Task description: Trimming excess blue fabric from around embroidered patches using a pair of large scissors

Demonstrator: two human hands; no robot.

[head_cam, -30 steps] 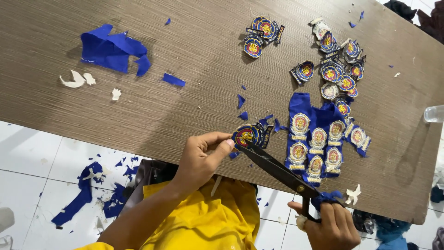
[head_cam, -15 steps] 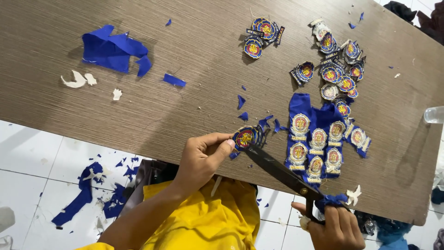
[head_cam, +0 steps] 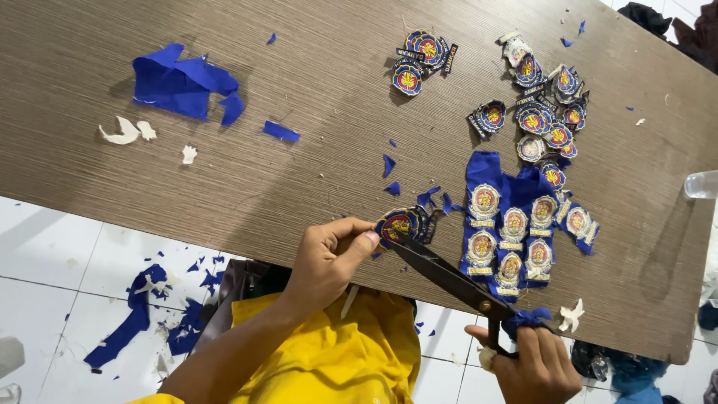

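Observation:
My left hand (head_cam: 329, 258) pinches a round blue embroidered badge (head_cam: 398, 224) at the near edge of the wooden table (head_cam: 299, 135). In my right hand (head_cam: 532, 364) is a pair of black scissors (head_cam: 449, 275) with blue cloth wound on the handle; their blades reach up-left to the badge's edge. Just right of the badge lies a blue cloth sheet of uncut badges (head_cam: 516, 224). Farther back sit a pile of cut badges (head_cam: 544, 105) and a smaller pair of cut badges (head_cam: 420, 56).
A crumpled blue cloth offcut (head_cam: 183, 82) and white backing scraps (head_cam: 127, 133) lie at the table's left. Small blue snippets dot the tabletop. Blue trimmings (head_cam: 138, 314) litter the white tiled floor below. A clear plastic object (head_cam: 701, 184) pokes in at the right edge.
The scissor blades have closed slightly on the badge edge. Both hands stay almost where they were.

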